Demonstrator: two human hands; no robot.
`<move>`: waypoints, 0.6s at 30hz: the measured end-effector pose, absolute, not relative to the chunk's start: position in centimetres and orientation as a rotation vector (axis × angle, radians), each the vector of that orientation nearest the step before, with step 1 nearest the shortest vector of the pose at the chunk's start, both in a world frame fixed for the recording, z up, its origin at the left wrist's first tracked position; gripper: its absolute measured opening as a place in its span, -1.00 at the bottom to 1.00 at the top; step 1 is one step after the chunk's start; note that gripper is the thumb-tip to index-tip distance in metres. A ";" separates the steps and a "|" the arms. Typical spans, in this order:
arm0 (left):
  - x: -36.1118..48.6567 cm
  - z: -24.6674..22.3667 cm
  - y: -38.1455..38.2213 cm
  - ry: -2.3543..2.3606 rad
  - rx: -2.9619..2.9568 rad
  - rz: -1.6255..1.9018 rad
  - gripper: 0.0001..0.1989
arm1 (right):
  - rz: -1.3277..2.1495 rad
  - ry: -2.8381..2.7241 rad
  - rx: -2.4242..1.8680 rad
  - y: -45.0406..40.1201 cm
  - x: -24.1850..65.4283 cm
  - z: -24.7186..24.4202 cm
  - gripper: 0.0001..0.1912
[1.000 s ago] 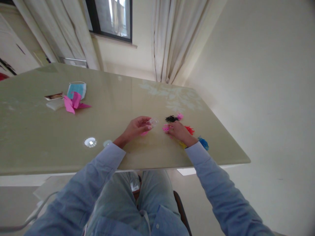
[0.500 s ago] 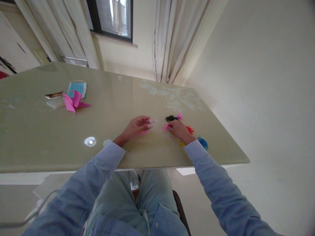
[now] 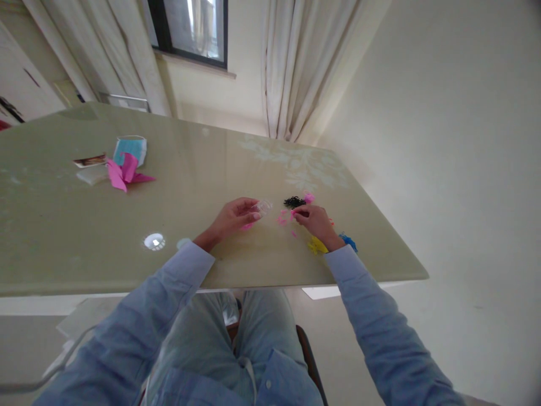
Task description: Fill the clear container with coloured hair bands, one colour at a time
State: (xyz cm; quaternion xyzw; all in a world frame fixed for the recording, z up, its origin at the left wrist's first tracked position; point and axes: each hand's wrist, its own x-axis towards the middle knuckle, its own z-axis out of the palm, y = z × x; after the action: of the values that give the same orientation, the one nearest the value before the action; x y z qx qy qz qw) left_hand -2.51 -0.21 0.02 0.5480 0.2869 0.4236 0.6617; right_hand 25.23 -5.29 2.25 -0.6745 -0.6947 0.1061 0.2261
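Note:
Between thumb and fingers, my left hand (image 3: 236,216) holds a small clear container (image 3: 264,208) above the table. Some pink pieces (image 3: 247,226) lie beneath that hand. My right hand (image 3: 315,221) is pinched on a small pink piece (image 3: 293,214), beside loose pink pieces (image 3: 282,217). Just beyond its fingers are a black pile (image 3: 294,202) and a brighter pink pile (image 3: 309,197). A yellow pile (image 3: 316,246) lies on the near side of the right wrist, and a blue pile (image 3: 349,242) to its right. The hand mostly hides a red pile (image 3: 331,221).
On the left of the glossy table (image 3: 190,169) are a blue face mask (image 3: 132,149), a pink folded paper shape (image 3: 125,172), a printed card (image 3: 90,160) and a whitish packet (image 3: 93,175). A round light reflection shows near the left forearm.
My right hand has shifted slightly right, uncovering more of the yellow pile and covering more of the red one. A pink piece now shows at its fingertips. My left hand has barely moved.

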 end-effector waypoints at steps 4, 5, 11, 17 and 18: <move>-2.5 -0.1 -0.1 0.639 1.241 0.966 -0.48 | 0.302 -1.890 -1.843 -5.3 25.2 2.2 -0.79; -2.6 -0.1 -0.1 0.639 1.246 0.964 -0.48 | 0.294 -1.889 -1.842 -5.4 25.1 2.2 -0.79; -2.6 -0.1 -0.1 0.653 1.264 0.960 -0.45 | 0.410 -1.789 -1.766 -5.5 25.2 1.9 -0.79; -2.6 -0.1 -0.1 0.653 1.264 0.960 -0.44 | 0.807 -1.426 -1.604 -5.6 25.1 1.9 -0.75; -2.7 -0.1 -0.1 0.652 1.266 0.955 -0.45 | 0.878 -1.340 -1.560 -5.8 24.9 2.1 -0.72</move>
State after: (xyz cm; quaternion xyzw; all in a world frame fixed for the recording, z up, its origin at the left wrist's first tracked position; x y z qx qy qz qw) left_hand -2.68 -0.11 -0.08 0.5585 0.2877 0.4209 0.6544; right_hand 24.90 -5.81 2.08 -0.6274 -0.5390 0.3530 0.4373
